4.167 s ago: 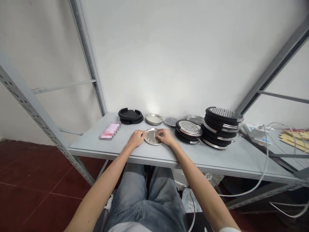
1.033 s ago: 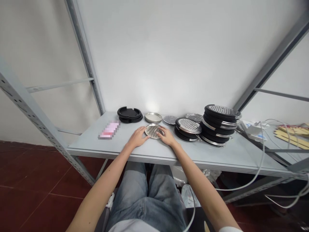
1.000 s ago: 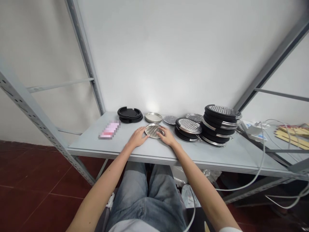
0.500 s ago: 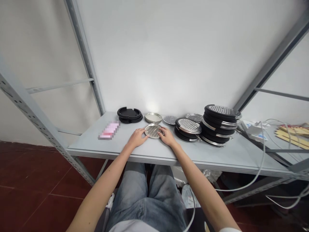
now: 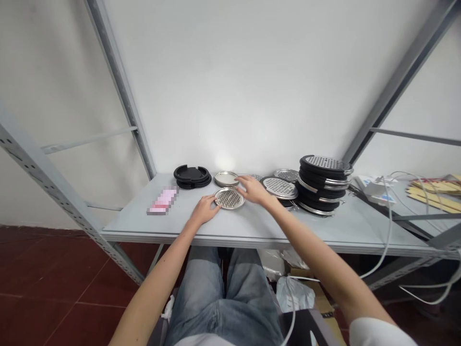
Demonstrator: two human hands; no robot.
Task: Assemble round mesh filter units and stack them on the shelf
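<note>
A round perforated metal disc (image 5: 229,199) with a raised rim, like a grater plate, lies flat on the grey table. At its left edge, my left hand (image 5: 206,209) grips the rim between thumb and fingers. My right hand (image 5: 253,189) is above the disc's right far side, fingers apart and stretched toward a small stack of shiny metal rings (image 5: 226,179). Contact between those fingertips and the rings is unclear. Behind my right hand, another perforated disc (image 5: 256,177) is partly hidden.
Black round frames (image 5: 192,177) are stacked at the back left, near a blurred pink item (image 5: 163,200). To the right stand a low stack (image 5: 280,187) and a tall stack (image 5: 324,185) of black-rimmed perforated discs. Metal shelf posts (image 5: 118,86) flank the table; a white cable (image 5: 388,240) hangs at right.
My right hand has let go of the disc's right edge and moved away, toward the metal rings. My left hand stays at the disc's left rim. The view has shifted slightly.
</note>
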